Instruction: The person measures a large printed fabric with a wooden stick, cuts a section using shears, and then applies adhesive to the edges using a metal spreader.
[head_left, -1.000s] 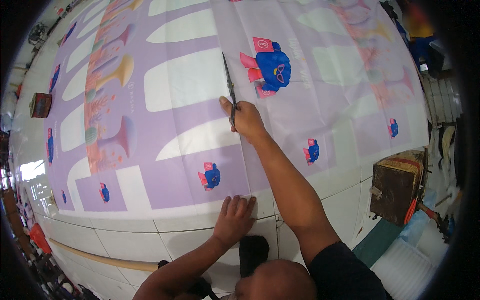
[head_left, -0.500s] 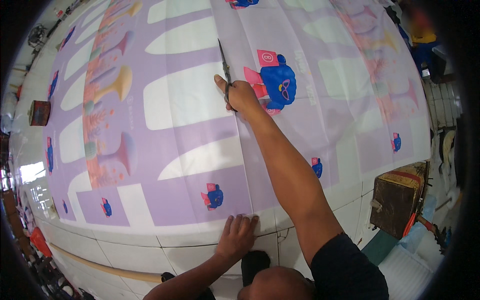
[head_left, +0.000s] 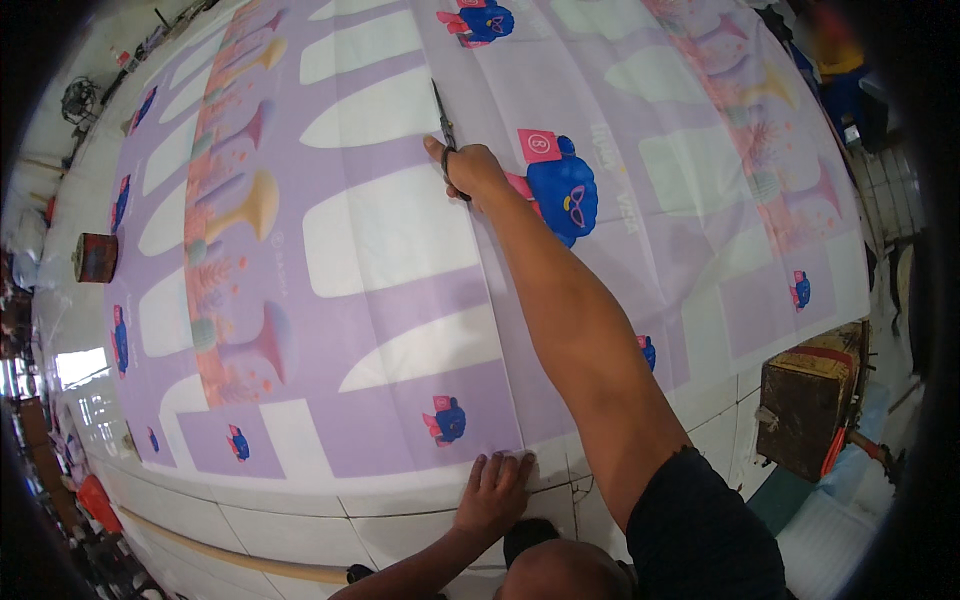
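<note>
1. Right grip [head_left: 470, 172]: closed around scissors [head_left: 446, 128], over sheet [head_left: 385, 235] on floor [head_left: 290, 532].
2. Left grip [head_left: 493, 497]: fingers extended at sheet's near edge.
3. Tin [head_left: 96, 259]: sheet's left edge; contents not visible.
4. Box [head_left: 803, 410]: near right corner; contents unseen.

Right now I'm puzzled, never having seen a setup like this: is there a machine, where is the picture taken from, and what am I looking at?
There is no machine, only one person's bare hands. The view comes from a wide camera worn on that person's head, looking down, so straight edges bend near the rim. Spread over white floor tiles is a large printed sheet, purple and white with blue cartoon figures. The right hand has its grip around dark scissors, blades pointing away from the person. The left hand holds nothing; its fingertips rest at the sheet's near edge. A rusty tin stands at the far left.
</note>
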